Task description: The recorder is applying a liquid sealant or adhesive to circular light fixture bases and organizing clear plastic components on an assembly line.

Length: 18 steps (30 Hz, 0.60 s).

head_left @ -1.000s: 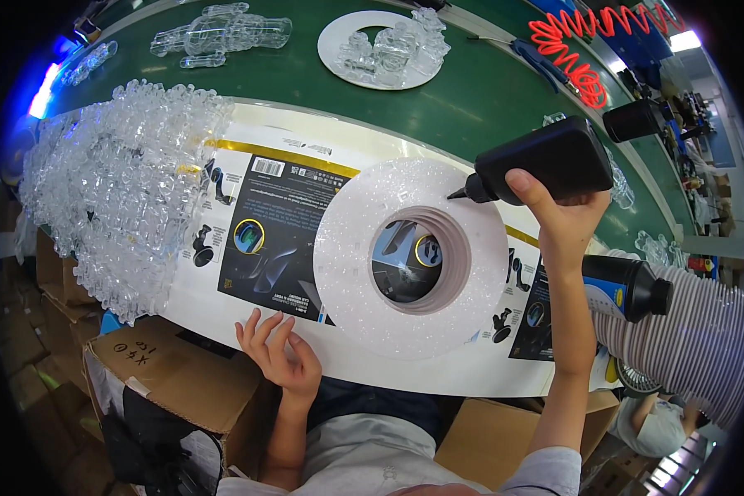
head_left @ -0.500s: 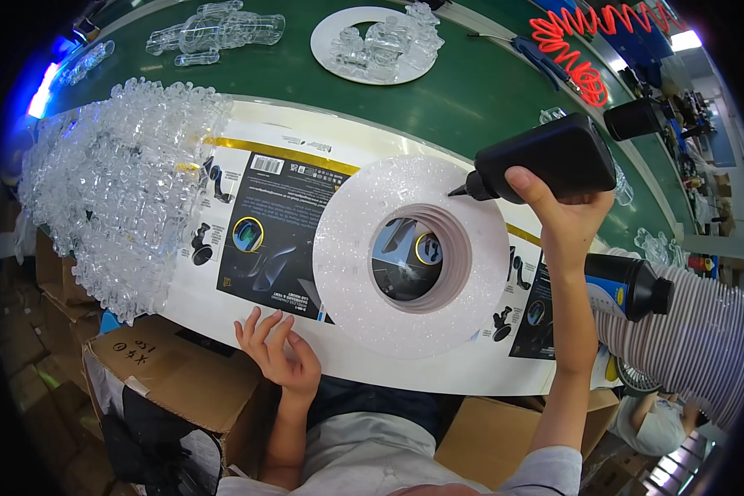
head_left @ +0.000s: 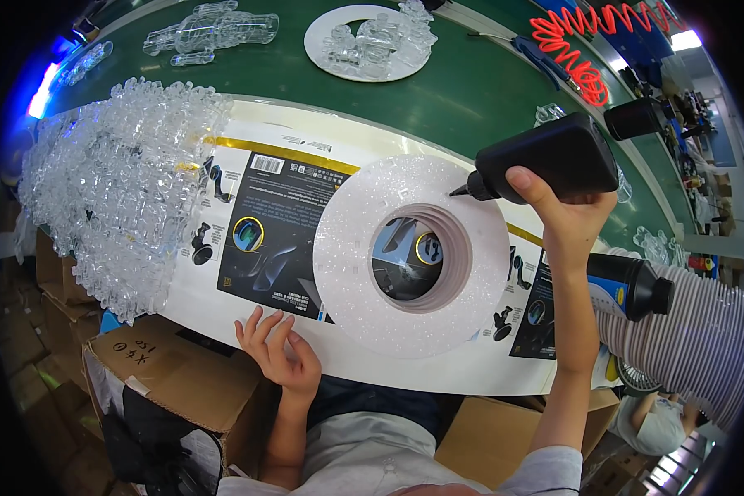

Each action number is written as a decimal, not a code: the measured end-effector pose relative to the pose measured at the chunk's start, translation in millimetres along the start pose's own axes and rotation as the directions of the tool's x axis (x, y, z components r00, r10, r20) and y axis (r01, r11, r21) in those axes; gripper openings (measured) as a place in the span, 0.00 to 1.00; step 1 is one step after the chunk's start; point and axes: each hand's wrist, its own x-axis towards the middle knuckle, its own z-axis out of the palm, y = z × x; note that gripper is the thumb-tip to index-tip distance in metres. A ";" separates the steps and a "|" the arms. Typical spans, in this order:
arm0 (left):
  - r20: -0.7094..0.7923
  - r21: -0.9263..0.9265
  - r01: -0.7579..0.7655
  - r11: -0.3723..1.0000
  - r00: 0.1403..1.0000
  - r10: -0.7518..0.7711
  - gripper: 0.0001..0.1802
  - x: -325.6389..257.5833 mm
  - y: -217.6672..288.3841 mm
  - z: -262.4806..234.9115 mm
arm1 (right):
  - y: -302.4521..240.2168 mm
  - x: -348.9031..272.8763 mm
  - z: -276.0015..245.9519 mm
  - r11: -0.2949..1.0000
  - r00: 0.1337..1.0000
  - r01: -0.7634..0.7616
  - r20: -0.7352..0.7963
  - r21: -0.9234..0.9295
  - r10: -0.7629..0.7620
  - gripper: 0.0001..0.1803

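Note:
My right hand (head_left: 572,221) grips a black squeeze bottle (head_left: 546,159), tilted so its thin pointed nozzle aims left. The nozzle's tip is over the upper right of a white, glitter-speckled ring (head_left: 351,269); whether it touches cannot be told. Several such rings appear stacked, judging by the layered edges around the centre hole. At the table's front edge, left of the rings, my left hand (head_left: 281,351) is held palm up with loosely curled fingers apart, holding nothing. Beneath the rings lies a printed sheet (head_left: 285,223) in black and white.
Clear plastic parts (head_left: 124,190) are heaped at left. Across the green belt (head_left: 264,91) lie a ring with clear parts (head_left: 322,58) and a clear assembly (head_left: 215,31). A dark bottle (head_left: 632,285) and a long stack of rings (head_left: 686,339) are at right. Cardboard boxes (head_left: 174,372) stand below.
The ring with clear parts and the clear assembly on the green belt have shifted slightly left. The black bottle has barely moved to the right; my left hand stays where it was.

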 end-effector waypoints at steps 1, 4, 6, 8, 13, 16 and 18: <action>-0.007 -0.013 0.008 1.000 1.000 -0.008 0.14 -0.2 -0.3 0.5 | 0.2 -0.1 -0.2 1.000 1.000 0.008 -0.004 0.011 -0.008 0.20; -0.006 -0.013 0.007 1.000 1.000 -0.008 0.14 0.0 -0.4 -0.1 | -2.1 0.6 0.4 1.000 1.000 -0.007 -0.012 0.013 0.007 0.20; -0.007 -0.011 0.006 1.000 1.000 -0.006 0.14 0.0 -0.6 0.0 | -3.1 0.3 0.5 1.000 1.000 -0.011 -0.018 0.006 0.011 0.20; -0.008 -0.010 0.005 1.000 1.000 -0.006 0.14 -0.3 -0.9 0.2 | -3.4 -0.4 0.2 1.000 1.000 -0.016 -0.024 -0.003 0.016 0.21; -0.011 -0.005 -0.003 1.000 1.000 0.003 0.13 -0.4 -1.1 0.0 | -4.2 -0.3 0.9 1.000 1.000 -0.008 -0.029 0.027 0.008 0.21; -0.008 -0.004 -0.005 1.000 1.000 0.005 0.13 0.0 -0.9 -0.1 | -4.9 0.2 1.0 0.999 0.999 0.005 -0.033 0.032 -0.004 0.20; -0.005 -0.005 -0.003 1.000 1.000 0.003 0.13 -0.3 -1.3 -0.1 | -5.0 0.2 0.7 1.000 0.999 0.005 -0.034 0.025 -0.005 0.20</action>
